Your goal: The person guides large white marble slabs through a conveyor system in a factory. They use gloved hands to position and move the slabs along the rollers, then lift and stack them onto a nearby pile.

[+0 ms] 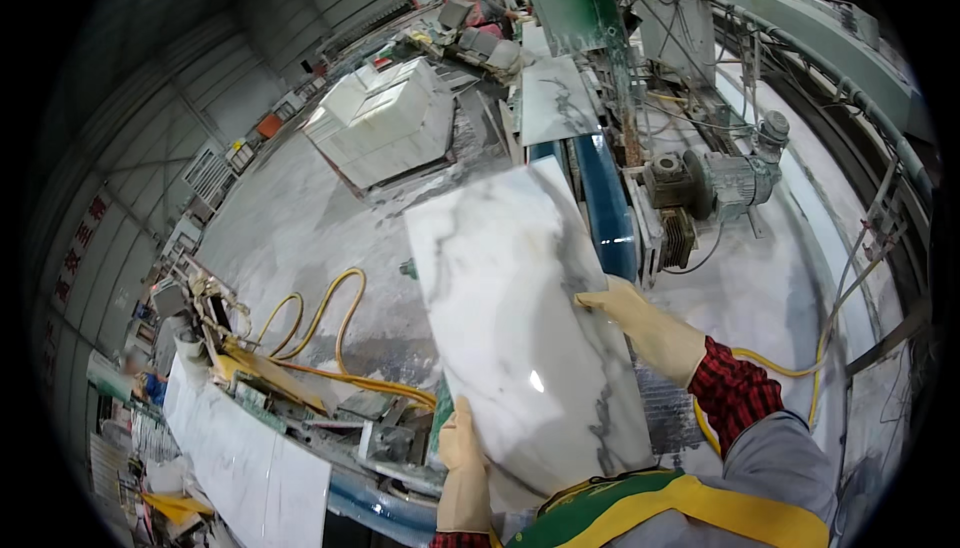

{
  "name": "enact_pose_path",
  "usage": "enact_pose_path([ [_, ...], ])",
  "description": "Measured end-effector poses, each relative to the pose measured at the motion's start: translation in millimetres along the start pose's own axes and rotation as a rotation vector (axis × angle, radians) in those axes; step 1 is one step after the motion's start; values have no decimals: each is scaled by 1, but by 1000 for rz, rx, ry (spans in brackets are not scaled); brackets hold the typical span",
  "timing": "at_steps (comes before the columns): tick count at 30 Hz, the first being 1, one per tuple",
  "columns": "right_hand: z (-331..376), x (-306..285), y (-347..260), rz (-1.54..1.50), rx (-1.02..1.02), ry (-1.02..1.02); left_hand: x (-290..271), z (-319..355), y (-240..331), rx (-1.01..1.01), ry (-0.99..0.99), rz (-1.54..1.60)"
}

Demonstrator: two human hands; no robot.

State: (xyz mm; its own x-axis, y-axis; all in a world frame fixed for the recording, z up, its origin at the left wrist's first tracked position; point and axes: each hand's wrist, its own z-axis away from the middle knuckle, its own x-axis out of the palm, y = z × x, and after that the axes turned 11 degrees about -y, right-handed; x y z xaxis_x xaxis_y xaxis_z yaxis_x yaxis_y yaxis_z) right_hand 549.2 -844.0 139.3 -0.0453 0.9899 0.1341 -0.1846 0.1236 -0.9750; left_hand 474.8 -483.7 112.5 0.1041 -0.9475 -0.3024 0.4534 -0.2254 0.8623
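A white marble slab [510, 308] with grey veins is held up in front of me, tilted away. My left hand [464, 468], in a pale yellow glove, grips its near left edge from below. My right hand [640, 323], also gloved, presses on its right edge, with a red plaid cuff behind it. A blue conveyor belt [605, 203] runs just beyond the slab's far right corner, carrying another veined marble slab [555, 98] farther back.
A stack of white marble blocks [385, 118] sits on the dusty floor at the back left. Yellow hoses [320, 328] curl over the floor at left. An electric motor [735, 178] stands right of the belt. Another person [470, 8] works far behind. A marble slab [240, 458] lies lower left.
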Motion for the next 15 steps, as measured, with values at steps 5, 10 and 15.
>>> enact_pose_path([
  [5, -3, -62, 64, 316, -105, 191, 50, -81, -21, -14, -188, -339],
  [10, -51, -147, 174, 459, -219, 189, 113, -140, -4, 43, -313, -395],
  [15, -136, -180, 174, -47, 156, 442, 158, -215, 21, 332, -465, -350],
])
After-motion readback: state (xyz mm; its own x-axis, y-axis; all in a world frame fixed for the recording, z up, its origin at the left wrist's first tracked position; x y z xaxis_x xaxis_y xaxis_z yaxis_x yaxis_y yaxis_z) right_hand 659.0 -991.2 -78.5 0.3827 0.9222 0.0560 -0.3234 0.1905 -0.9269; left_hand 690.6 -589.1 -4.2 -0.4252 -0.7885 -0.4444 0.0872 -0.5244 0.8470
